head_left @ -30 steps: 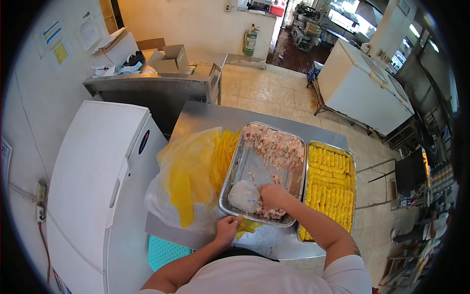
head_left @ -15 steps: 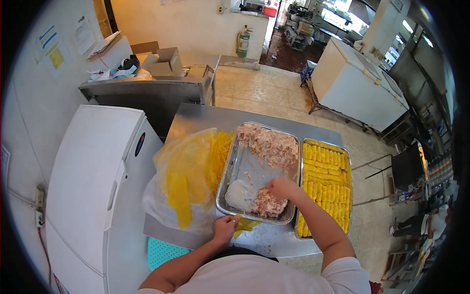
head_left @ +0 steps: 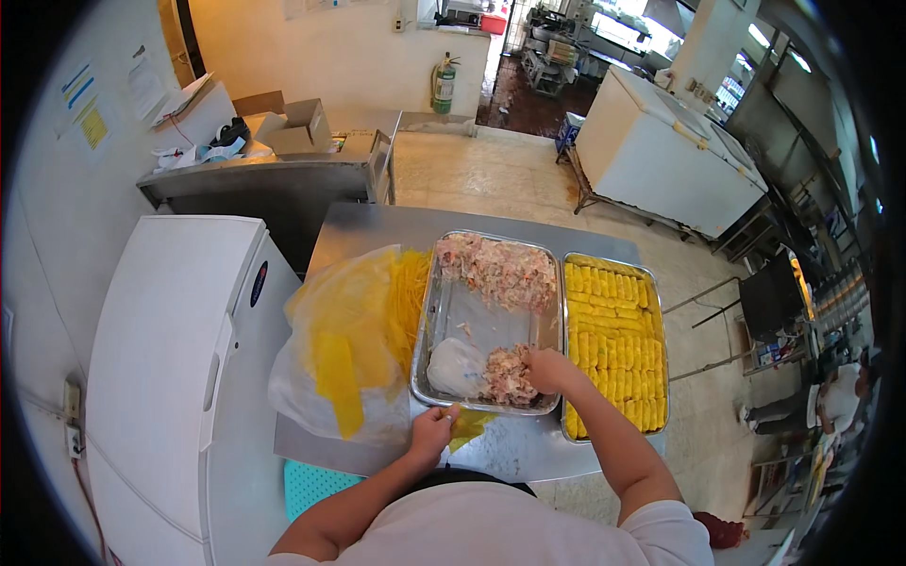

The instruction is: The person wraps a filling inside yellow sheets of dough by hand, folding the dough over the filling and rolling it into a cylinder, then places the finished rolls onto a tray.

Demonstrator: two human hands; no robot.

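At the table's near edge, my left hand (head_left: 432,430) pinches the corner of a thin yellow wrapper sheet (head_left: 475,426), which lies partly under the tray's near rim. My right hand (head_left: 555,372) is closed at the right side of a small heap of ground meat mixture (head_left: 510,375); its fingertips are hidden in the meat. This heap sits in the near right corner of a deep metal tray (head_left: 424,332). Beside it lies a clear plastic bag (head_left: 457,367) with something pale in it. A larger mass of the same mixture (head_left: 498,272) fills the tray's far end.
Right of the tray stands a second metal tray (head_left: 666,377) with rows of yellow rolls (head_left: 613,349). To the left, a clear plastic bag (head_left: 293,377) holds more yellow sheets (head_left: 337,373). A white chest freezer (head_left: 170,358) borders the table (head_left: 377,223) at left.
My right hand stays at the small heap of meat, its fingers shifting slightly there. My left hand keeps its hold on the wrapper sheet. The whole view has shifted a little.
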